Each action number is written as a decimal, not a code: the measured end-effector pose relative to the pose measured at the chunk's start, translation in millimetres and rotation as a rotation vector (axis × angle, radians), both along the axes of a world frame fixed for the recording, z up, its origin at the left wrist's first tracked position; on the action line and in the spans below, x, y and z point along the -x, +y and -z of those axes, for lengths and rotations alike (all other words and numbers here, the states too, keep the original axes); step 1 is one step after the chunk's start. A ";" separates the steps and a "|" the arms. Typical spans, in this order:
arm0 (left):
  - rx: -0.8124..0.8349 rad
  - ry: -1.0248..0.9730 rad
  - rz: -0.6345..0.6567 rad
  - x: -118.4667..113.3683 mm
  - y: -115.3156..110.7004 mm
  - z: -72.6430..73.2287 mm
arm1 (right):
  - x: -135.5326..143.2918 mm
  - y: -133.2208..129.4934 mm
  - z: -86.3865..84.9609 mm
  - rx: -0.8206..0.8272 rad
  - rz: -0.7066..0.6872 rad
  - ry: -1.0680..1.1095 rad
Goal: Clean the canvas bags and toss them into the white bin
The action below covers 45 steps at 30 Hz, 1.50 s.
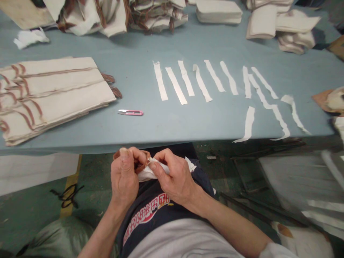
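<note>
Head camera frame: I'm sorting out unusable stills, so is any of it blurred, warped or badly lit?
Head view: both hands and the white cloth piece between them are sharp; the right edge is motion-smeared; the table edge bows from wide-angle distortion; light is soft and even, with no glare and faint shadows under the bag stack.

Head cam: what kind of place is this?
Probably a small sewing or bag-making workshop. A blue-grey worktable carries a stack of cream fabric pieces with brown trim, a row of cut white strips and pink thread snips. Both hands work a small cloth piece.
</note>
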<state>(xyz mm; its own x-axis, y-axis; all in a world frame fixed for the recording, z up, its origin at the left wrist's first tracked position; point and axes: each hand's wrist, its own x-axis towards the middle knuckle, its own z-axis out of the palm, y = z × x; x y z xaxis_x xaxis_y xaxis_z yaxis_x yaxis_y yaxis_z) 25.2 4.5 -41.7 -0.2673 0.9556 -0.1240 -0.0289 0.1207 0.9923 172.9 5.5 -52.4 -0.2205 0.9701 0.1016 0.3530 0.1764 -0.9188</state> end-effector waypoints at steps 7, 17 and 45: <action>0.055 0.119 0.147 14.2 -1.6 -1.5 | -1.8 4.6 -5.4 0.071 0.026 0.053; -0.024 0.338 0.353 28.3 -3.8 -7.9 | -2.7 6.4 -2.1 -0.078 0.081 0.054; -0.206 0.602 0.279 14.4 -11.6 -23.8 | -2.1 5.8 -16.8 -0.016 0.035 0.079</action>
